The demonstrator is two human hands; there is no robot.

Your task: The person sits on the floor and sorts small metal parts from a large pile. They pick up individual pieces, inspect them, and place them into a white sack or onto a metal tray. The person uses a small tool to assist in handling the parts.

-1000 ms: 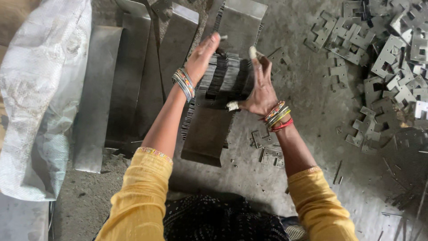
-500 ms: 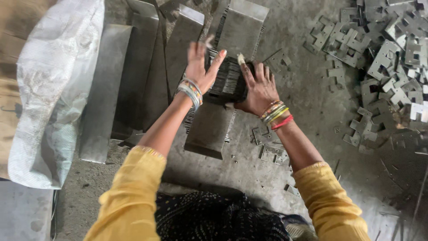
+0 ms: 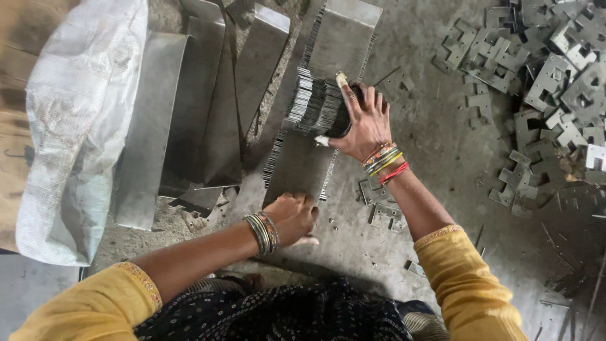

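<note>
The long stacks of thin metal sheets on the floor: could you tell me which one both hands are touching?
The middle stack, under the fanned bundle. The left hand presses its near end; the right hand grips the bundle on it. The stacks to its left lie untouched.

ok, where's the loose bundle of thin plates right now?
Head view, centre: the bundle of thin plates lies across the long stack, under the right hand; the left hand is at the stack's near end.
</note>
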